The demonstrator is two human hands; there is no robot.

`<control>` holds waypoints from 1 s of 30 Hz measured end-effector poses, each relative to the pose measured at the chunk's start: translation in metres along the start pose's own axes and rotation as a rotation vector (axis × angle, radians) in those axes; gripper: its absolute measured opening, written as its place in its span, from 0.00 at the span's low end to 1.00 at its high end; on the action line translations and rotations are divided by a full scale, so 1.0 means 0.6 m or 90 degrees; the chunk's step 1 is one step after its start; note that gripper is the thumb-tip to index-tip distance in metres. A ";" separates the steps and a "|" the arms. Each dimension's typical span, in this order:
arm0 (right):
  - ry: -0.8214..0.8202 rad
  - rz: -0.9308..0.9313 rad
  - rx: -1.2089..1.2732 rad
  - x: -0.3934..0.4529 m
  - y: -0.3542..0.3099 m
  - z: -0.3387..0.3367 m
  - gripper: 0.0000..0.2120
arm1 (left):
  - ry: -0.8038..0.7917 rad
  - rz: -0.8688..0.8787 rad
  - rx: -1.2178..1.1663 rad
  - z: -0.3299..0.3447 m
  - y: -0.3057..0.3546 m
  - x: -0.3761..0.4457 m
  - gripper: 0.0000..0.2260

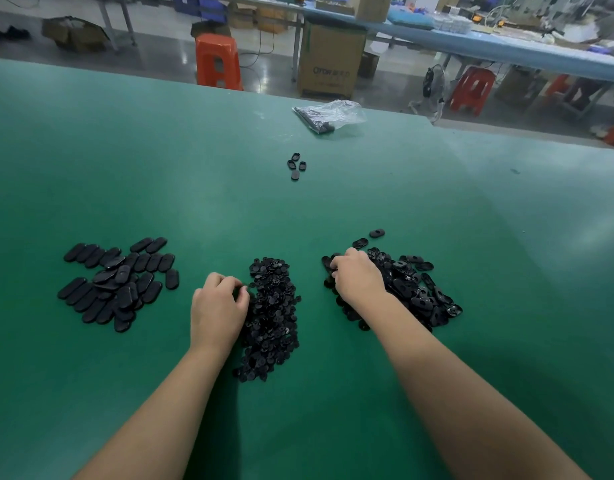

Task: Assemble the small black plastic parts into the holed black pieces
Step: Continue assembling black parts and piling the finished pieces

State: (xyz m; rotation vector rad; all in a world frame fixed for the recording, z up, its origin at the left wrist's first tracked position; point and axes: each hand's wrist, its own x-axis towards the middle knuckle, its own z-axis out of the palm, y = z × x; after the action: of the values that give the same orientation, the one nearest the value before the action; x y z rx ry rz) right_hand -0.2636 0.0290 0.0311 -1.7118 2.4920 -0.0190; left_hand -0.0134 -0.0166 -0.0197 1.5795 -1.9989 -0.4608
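Nearest the camera, two bare forearms reach forward over a green matte work table (160,168).

Left hand (217,306): fingers curled, fingertips touching the left edge of the heap of small black plastic parts (272,317), a long narrow pile at centre. It seems to be pinching one or more parts, though the fingertips hide what they have.

Right hand (357,278): knuckles up, fingers curled down into the left side of the heap of holed black oval pieces (413,292). Whether it has hold of a piece cannot be told.

Left of both hands, well apart: a spread pile of black oval plastic pieces lying smooth side up (118,282).

Just beyond the right hand: two loose holed black ovals (368,238).

Mid-table: a cluster of four small black oval pieces (296,166).

Near the far edge: a crumpled clear plastic bag with dark contents (330,114).

Beyond the table, on the floor: an orange plastic stool (218,62), a brown cardboard carton (330,58), a red plastic stool (472,90), and a long blue-topped bench (506,46).
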 end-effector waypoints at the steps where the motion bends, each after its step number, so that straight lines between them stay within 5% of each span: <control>1: -0.006 0.002 0.010 0.000 0.002 -0.002 0.11 | 0.004 0.007 0.005 0.000 0.000 0.000 0.06; 8: -0.038 0.029 0.034 0.000 0.009 -0.007 0.11 | 0.013 0.034 0.031 -0.002 0.002 -0.001 0.06; 14: 0.044 0.020 0.059 -0.006 0.016 -0.006 0.15 | -0.007 0.048 0.003 -0.004 0.002 0.002 0.04; 18: 0.161 0.044 0.274 -0.016 0.010 -0.026 0.13 | -0.014 0.031 -0.036 -0.005 0.006 0.002 0.04; 24: 0.035 0.084 0.803 -0.082 -0.032 -0.010 0.12 | -0.011 -0.013 -0.065 -0.008 0.007 -0.001 0.08; 30: 0.036 0.099 0.896 -0.143 -0.054 0.067 0.08 | -0.011 0.031 -0.065 -0.007 0.004 0.001 0.05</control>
State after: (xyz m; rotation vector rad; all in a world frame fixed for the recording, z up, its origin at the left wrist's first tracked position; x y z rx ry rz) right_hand -0.1987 0.0991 0.0013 -0.8439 1.6854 -1.3912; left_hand -0.0129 -0.0160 -0.0147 1.4661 -1.9900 -0.5491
